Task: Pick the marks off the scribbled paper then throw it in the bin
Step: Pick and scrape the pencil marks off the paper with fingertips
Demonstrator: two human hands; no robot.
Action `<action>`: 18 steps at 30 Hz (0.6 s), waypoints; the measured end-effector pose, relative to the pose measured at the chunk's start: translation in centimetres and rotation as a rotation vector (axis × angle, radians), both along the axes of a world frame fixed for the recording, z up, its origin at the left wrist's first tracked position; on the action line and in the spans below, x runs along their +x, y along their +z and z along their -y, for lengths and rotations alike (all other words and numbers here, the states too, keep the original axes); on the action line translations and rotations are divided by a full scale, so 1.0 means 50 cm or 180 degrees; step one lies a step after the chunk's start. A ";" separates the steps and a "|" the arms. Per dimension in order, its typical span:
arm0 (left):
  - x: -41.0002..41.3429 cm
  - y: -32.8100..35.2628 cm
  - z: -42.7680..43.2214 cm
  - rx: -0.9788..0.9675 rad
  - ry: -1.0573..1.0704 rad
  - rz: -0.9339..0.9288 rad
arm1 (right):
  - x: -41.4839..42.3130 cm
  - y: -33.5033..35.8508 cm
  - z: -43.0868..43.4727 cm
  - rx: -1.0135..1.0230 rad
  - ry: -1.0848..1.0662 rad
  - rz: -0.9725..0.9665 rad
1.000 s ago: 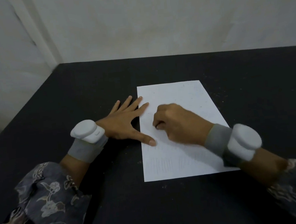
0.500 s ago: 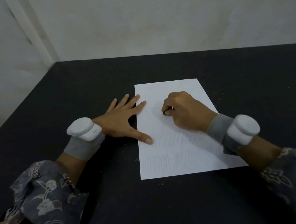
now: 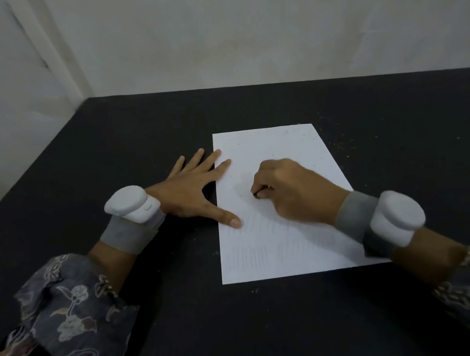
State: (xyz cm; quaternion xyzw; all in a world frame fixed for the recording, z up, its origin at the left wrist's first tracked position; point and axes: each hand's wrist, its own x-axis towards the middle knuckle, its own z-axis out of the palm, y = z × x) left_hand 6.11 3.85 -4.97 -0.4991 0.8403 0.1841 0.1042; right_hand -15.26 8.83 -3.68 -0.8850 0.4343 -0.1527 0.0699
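My left grip (image 3: pixel 197 191) lies flat, fingers spread, thumb stretched right; my right grip (image 3: pixel 292 192) is curled, fingertips pinching something small and dark.

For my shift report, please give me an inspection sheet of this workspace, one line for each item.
Surface: black table, small crumbs scattered.
Job's things: white paper lies flat, faint pencil marks on near half; bin not seen.
Clutter: nothing seen besides crumbs.
Hands: left hand flat, fingertips and thumb on paper's left edge; right hand pinches a small dark object, probably an eraser, on the paper.
Cables: nothing seen.
Surroundings: pale walls.
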 end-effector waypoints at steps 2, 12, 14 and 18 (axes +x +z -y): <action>0.000 0.003 0.001 -0.0038 -0.0001 0.0006 | -0.014 0.006 0.026 -0.0054 -0.0265 0.0108; 0.002 0.002 -0.003 -0.0018 -0.0003 -0.0017 | -0.028 -0.003 0.028 -0.0080 -0.0331 0.0313; 0.001 0.002 0.000 -0.0015 -0.0009 0.0040 | -0.004 -0.011 -0.010 -0.0084 0.0048 0.0180; 0.001 0.000 0.002 0.0002 -0.0020 0.0035 | -0.024 -0.007 0.012 -0.0042 -0.0130 0.0185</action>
